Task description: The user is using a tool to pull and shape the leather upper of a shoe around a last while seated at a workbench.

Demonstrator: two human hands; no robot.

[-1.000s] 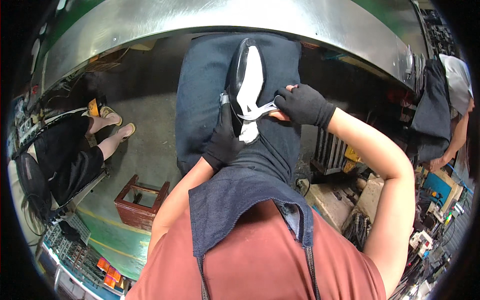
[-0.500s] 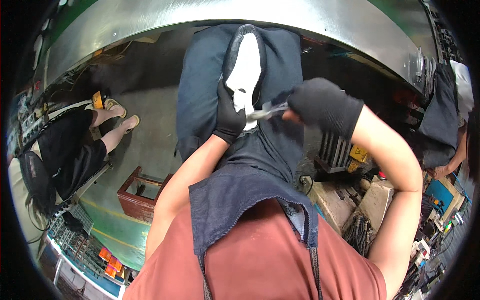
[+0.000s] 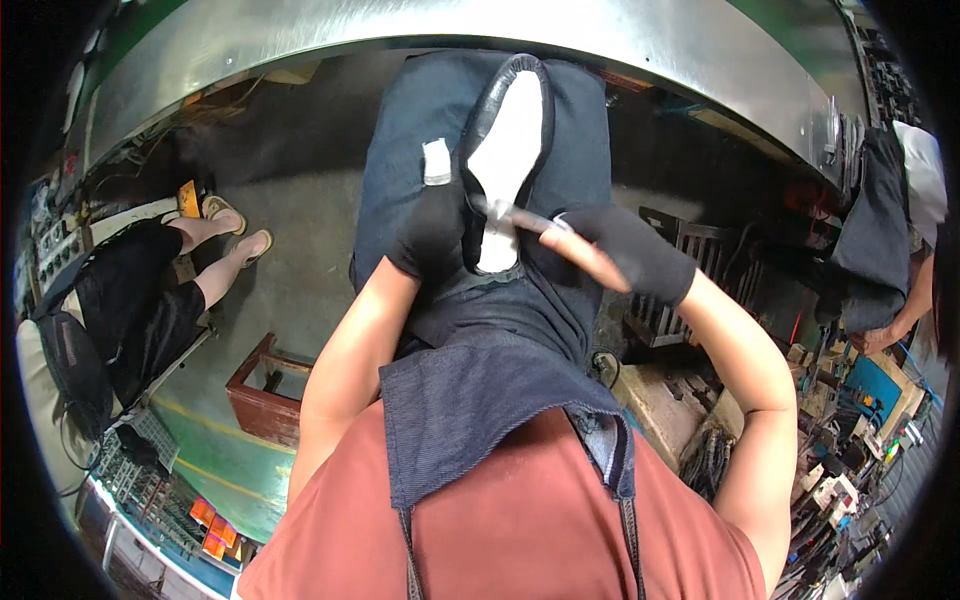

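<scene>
A shoe with a black upper and a white underside (image 3: 508, 135) lies bottom-up along my apron-covered lap, its rounded far end toward the bench. My gloved left hand (image 3: 432, 232) is closed beside the shoe's left edge. A small white piece (image 3: 437, 162) sticks out past its fingers. From the right, my gloved right hand (image 3: 625, 250) grips a slim hand tool (image 3: 520, 217) with a metal head. The tool's head meets the narrow middle of the white underside. Its exact kind is blurred. My right thumb is bare and lies along the handle.
A metal bench edge (image 3: 480, 22) curves across the far side. On the left a person's legs (image 3: 215, 262) show, near a reddish-brown wooden stool (image 3: 265, 400). A dark slatted rack (image 3: 690, 270) and a worn pale machine (image 3: 655, 405) stand at right, with another person's hand (image 3: 878, 338) beyond.
My left hand has moved left and nearer to me, with the white piece now beyond its fingers. My right hand has come lower, bringing the tool onto the shoe's middle.
</scene>
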